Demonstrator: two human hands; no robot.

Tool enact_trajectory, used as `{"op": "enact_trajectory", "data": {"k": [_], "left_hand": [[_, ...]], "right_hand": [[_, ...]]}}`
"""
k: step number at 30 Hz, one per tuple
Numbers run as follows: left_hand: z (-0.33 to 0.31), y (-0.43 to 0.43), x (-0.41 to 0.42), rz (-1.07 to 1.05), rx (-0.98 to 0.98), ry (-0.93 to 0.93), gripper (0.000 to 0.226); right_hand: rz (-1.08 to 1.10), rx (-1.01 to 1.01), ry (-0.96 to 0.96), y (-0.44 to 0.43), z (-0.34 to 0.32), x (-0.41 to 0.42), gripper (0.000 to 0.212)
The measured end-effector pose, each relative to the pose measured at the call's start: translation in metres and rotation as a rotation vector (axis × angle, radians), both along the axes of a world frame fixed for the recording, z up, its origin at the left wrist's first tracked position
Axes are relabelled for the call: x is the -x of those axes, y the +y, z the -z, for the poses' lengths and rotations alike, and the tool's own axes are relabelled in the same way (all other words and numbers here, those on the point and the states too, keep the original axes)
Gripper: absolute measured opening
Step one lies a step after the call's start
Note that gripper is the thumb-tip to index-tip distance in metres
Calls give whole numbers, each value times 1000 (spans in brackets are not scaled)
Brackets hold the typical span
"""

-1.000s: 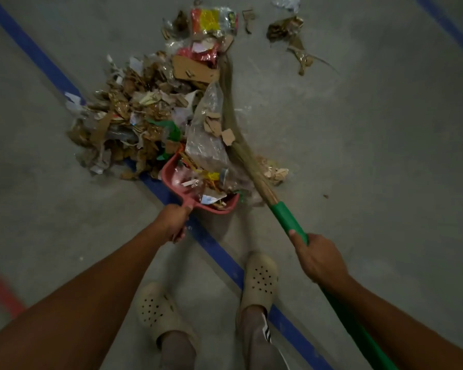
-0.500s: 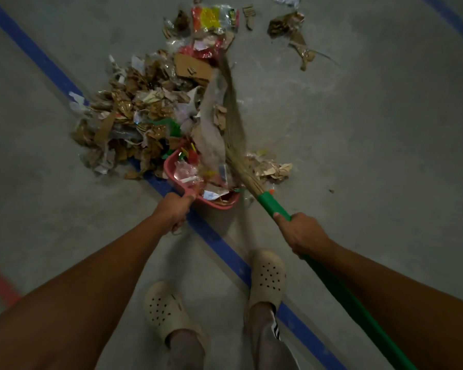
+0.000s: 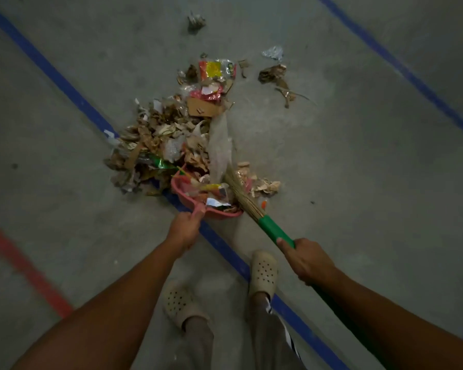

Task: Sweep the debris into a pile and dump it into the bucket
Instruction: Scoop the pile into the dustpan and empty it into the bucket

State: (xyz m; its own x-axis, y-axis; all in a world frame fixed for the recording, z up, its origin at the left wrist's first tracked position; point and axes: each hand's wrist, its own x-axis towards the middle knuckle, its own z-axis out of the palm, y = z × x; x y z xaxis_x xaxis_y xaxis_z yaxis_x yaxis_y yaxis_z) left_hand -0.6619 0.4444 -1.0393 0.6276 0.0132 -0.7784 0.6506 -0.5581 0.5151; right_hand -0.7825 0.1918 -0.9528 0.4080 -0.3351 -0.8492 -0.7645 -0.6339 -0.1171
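Hands at work over a dim concrete floor, seen from the head camera looking down past two bare arms. Left hand (image 3: pixel 185 231) grips the handle of a pink dustpan (image 3: pixel 217 212), fingers curled round it. The pan's mouth is pushed into the near edge of the debris pile (image 3: pixel 158 140), which straddles a blue floor line (image 3: pixel 64 81). Right hand (image 3: pixel 308 260) is wrapped round the green handle of a broom (image 3: pixel 274 232), with one digit laid along the shaft. Compared with a second ago, the straw bristles (image 3: pixel 241 194) have drawn in against the pan's right side, and a clear plastic bag (image 3: pixel 219 148) is bunched narrower along them. Wrappers and paper scraps lie in the pan, so this stroke looks to have loaded it a little more. Most of the pile is outside the pan. A small clump of scraps (image 3: pixel 265 185) lies just right of the bristles, and loose pieces (image 3: pixel 275 76) sit apart, farther off. Bucket is not in view. Several more scoops probably lie ahead before any dumping finishes the job
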Motion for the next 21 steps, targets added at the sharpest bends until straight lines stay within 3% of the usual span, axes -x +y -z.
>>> {"op": "enact_trajectory", "data": {"k": [13, 21], "left_hand": [[-271, 48, 19, 9, 62, -160, 69], [-405, 97, 33, 22, 130, -238, 60]], "right_hand": [[88, 48, -171, 59, -254, 42, 57], [143, 28, -293, 109, -364, 75, 54]]}}
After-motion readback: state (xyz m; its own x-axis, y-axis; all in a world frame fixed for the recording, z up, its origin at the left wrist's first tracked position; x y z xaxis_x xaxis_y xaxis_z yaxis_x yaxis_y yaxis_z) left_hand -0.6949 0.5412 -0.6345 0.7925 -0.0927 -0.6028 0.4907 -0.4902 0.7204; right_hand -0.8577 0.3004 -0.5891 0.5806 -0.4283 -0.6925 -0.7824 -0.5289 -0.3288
